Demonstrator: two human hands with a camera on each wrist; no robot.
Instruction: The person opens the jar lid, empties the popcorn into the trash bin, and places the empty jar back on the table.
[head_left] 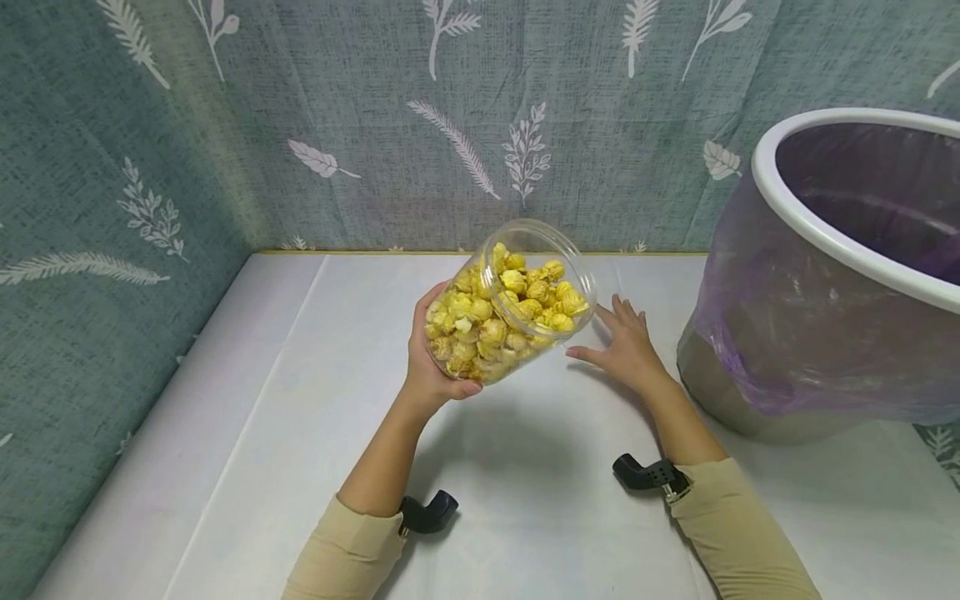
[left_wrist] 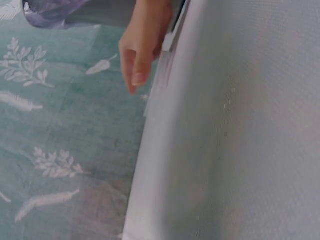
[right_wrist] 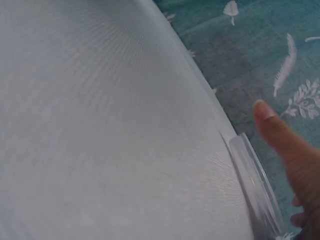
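Note:
My left hand (head_left: 435, 371) grips a clear plastic jar (head_left: 457, 367) from its left side, thumb below. The jar is tilted, its open mouth facing up and right. Yellow popcorn (head_left: 491, 312) fills most of it. Beside the jar's mouth is my right hand (head_left: 626, 346), fingers spread and apparently holding nothing; whether a fingertip touches the rim is hard to tell. A hand (left_wrist: 142, 45) shows at the top of the left wrist view. In the right wrist view, a thumb (right_wrist: 280, 130) extends above a clear plastic edge (right_wrist: 255, 180), whose full shape is cut off.
At the right stands a grey bin (head_left: 727, 387) with a white rim (head_left: 813, 221) and a purple liner bag (head_left: 757, 333). A white-covered table (head_left: 300, 467) lies under both hands. Behind and to the left hangs green leaf-patterned fabric (head_left: 375, 192).

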